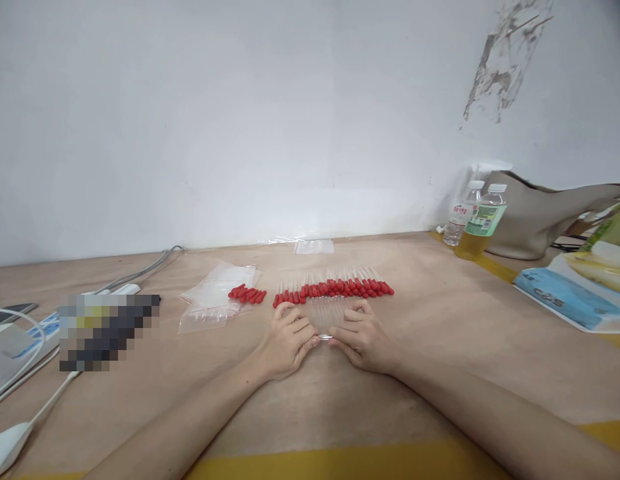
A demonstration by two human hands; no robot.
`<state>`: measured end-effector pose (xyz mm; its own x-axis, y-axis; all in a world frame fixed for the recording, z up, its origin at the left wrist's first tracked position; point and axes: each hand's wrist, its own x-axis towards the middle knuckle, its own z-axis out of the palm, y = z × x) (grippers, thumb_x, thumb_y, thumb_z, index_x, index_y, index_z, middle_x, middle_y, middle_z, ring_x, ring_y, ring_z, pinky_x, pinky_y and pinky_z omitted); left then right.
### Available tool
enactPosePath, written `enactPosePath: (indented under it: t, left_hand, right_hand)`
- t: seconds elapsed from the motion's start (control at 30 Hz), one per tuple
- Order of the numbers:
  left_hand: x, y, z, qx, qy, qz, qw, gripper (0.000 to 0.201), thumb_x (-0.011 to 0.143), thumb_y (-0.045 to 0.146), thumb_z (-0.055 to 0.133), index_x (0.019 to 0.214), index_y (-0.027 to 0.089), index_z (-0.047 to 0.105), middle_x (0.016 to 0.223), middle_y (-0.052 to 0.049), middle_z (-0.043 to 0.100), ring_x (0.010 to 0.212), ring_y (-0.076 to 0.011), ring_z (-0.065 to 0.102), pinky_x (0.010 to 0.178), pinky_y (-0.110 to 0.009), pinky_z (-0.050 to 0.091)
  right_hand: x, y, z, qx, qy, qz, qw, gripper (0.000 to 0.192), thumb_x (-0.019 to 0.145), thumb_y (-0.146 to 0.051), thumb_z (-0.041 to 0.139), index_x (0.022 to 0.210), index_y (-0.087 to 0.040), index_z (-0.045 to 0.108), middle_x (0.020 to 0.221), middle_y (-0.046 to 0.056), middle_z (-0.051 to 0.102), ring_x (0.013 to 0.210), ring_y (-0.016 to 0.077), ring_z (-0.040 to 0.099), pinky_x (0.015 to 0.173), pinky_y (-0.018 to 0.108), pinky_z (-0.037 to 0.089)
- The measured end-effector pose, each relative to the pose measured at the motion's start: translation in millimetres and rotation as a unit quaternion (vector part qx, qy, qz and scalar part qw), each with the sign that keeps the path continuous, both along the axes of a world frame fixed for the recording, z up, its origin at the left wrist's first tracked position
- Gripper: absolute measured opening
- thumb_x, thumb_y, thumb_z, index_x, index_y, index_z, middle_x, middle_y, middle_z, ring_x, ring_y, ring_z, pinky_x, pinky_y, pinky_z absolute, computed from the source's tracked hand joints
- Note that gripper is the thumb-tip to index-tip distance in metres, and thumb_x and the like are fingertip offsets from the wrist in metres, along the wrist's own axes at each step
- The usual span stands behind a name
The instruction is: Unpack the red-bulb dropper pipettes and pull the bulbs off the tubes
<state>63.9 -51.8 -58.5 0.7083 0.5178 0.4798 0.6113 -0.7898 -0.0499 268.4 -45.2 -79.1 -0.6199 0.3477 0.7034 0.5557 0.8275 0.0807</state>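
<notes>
My left hand [291, 338] and my right hand [361, 335] rest on the table, facing each other. Both have closed fingers, pinching the near edge of a clear, finely lined plastic piece [331, 313], perhaps a small bag; whether anything is inside I cannot tell. Just beyond it, red-tipped sticks [347, 288] lie side by side in a long row, pale ends toward the wall. To the left, a smaller group of red-tipped pieces [247, 293] sits on the edge of flat clear plastic bags [205, 300].
Another clear bag [314, 247] lies by the wall. On the right stand two bottles [480, 223], a grey-beige bag [527, 220] and a blue packet [565, 300]. A power strip [20, 357], cables [140, 272] and a blurred-out dark object [110, 333] occupy the left.
</notes>
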Motion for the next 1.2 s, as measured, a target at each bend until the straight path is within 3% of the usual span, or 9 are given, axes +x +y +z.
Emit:
enactPosePath:
  t: [0.4,0.57,0.63,0.8,1.0,1.2]
  left_hand:
    - [-1,-4,3.7,-0.076,-0.003,-0.033,0.997,0.030,0.088,0.024,0.029,0.070,0.019,0.051,0.067,-0.001,0.055,0.073,-0.0159,0.044,0.085,-0.038,0.029]
    - [-9,-3,1.7,-0.079,-0.008,-0.035,0.996,0.031,0.088,0.024,0.027,0.070,0.020,0.052,0.066,-0.002,0.054,0.071,-0.0161,0.045,0.084,-0.038,0.030]
    - [-17,-2,-0.1,-0.082,-0.019,-0.011,0.996,0.032,0.088,0.024,0.025,0.069,0.019,0.050,0.065,-0.002,0.053,0.070,-0.0163,0.045,0.079,-0.037,0.033]
    - [-36,5,-4.6,-0.125,-0.109,0.057,0.985,0.028,0.089,0.027,0.026,0.080,0.019,0.051,0.071,-0.002,0.052,0.067,-0.0141,0.048,0.063,-0.027,0.039]
    - [-53,23,-2.0,-0.072,-0.235,0.153,0.957,0.026,0.088,0.028,0.032,0.101,0.021,0.054,0.094,-0.005,0.054,0.089,-0.0170,0.051,0.079,-0.032,0.042]
    - [-78,33,3.9,-0.052,-0.280,0.250,0.925,0.030,0.083,0.026,0.038,0.109,0.018,0.050,0.100,-0.008,0.050,0.095,-0.0199,0.051,0.083,-0.036,0.044]
  right_hand:
    - [11,-5,5.2,0.119,-0.080,0.004,0.990,0.020,0.088,-0.016,0.037,0.091,-0.022,0.056,0.056,-0.003,0.049,0.062,0.0104,0.038,0.070,0.030,0.025]
    - [21,-3,5.1,0.084,-0.079,0.016,0.993,0.024,0.088,-0.018,0.036,0.100,-0.026,0.055,0.057,-0.004,0.050,0.062,0.0100,0.041,0.073,0.031,0.027]
    - [29,0,5.6,0.065,-0.047,-0.007,0.997,0.024,0.088,-0.021,0.037,0.099,-0.027,0.057,0.057,-0.004,0.052,0.063,0.0107,0.042,0.074,0.031,0.027]
    - [41,13,6.5,-0.023,0.039,-0.152,0.987,0.023,0.085,-0.025,0.042,0.095,-0.022,0.061,0.069,0.002,0.062,0.070,0.0140,0.047,0.076,0.034,0.026]
    - [39,18,3.1,-0.089,0.030,-0.233,0.968,0.020,0.082,-0.020,0.040,0.085,-0.019,0.060,0.074,0.003,0.065,0.071,0.0158,0.052,0.075,0.033,0.024]
    - [34,21,-1.7,-0.088,-0.006,-0.266,0.960,0.019,0.081,-0.019,0.039,0.079,-0.017,0.058,0.069,0.004,0.064,0.070,0.0171,0.054,0.072,0.032,0.024]
